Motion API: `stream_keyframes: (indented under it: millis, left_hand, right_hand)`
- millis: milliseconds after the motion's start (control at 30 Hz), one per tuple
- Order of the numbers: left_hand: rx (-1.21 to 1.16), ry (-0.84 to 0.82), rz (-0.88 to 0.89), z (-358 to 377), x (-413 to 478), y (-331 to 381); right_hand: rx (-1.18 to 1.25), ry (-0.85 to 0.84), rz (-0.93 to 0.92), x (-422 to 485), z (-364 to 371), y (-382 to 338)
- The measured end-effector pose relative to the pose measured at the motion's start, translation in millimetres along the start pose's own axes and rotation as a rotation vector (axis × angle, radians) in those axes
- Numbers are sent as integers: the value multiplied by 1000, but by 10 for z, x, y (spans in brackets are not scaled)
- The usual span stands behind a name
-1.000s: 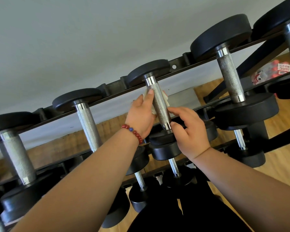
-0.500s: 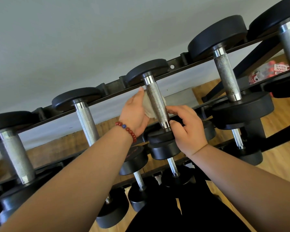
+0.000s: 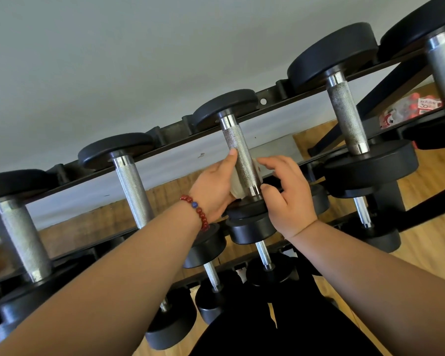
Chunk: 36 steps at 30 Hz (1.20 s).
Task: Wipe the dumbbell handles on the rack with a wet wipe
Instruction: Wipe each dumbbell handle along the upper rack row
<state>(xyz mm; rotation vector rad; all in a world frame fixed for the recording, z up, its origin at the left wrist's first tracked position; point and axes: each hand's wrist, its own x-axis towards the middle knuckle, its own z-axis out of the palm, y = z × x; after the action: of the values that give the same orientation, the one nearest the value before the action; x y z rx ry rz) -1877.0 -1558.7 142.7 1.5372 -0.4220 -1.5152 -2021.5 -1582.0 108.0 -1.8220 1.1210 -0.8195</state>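
- Dumbbell handle (image 3: pixel 242 158): knurled steel, tilted, on the upper tier of the rack (image 3: pixel 271 98). It sits mid-row between black weight heads, one far and one near.
- Wet wipe (image 3: pixel 238 187): whitish, bunched against the lower left side of that handle. A bit of it shows past the handle's right side.
- Left hand (image 3: pixel 213 186): forearm reaches up from lower left, with the palm turned toward the handle and pressing the wipe to it. The thumb lies straight along the handle's left side, tip pointing to the far head. The other fingers pass behind the handle, out of sight, wrapped about the wipe.
- Right hand (image 3: pixel 289 199): forearm comes in from lower right, back of the hand toward the camera. Its fingers (image 3: pixel 267 161) are loosely curved, with the forefinger tip at the wipe's right edge. The thumb tip rests at the handle's near collar. Whether this hand clamps the handle cannot be told.
- Bracelet (image 3: pixel 196 209): red beads with one blue, on the left wrist.
- Neighbouring dumbbells: one to the left (image 3: pixel 134 191), one to the right (image 3: pixel 347 116), both untouched by the hands.
- Lower tier: smaller dumbbells (image 3: pixel 263 255) beneath the hands.
- Floor (image 3: pixel 434 227): wood, at right.
- Red-and-white package (image 3: pixel 409 109): behind the rack, far right.
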Motion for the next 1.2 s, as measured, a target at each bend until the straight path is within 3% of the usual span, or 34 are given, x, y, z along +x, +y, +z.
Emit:
stream_keyframes:
  millis: [167,367,633,1200]
  left_hand:
    - [156,-35,-21,-19,37,117]
    - [66,-87,-19,-163,-34,-11]
    - [198,4,72,-51,-14,-109]
    - [72,84,53,-13,16,-73]
  right_hand:
    - [1,-1,4,-1,-5,2]
    - [10,1,1,7,-5,8]
    - [8,-5,3,14,-3,-2]
    - [-3,-17,-17,20,-16,4]
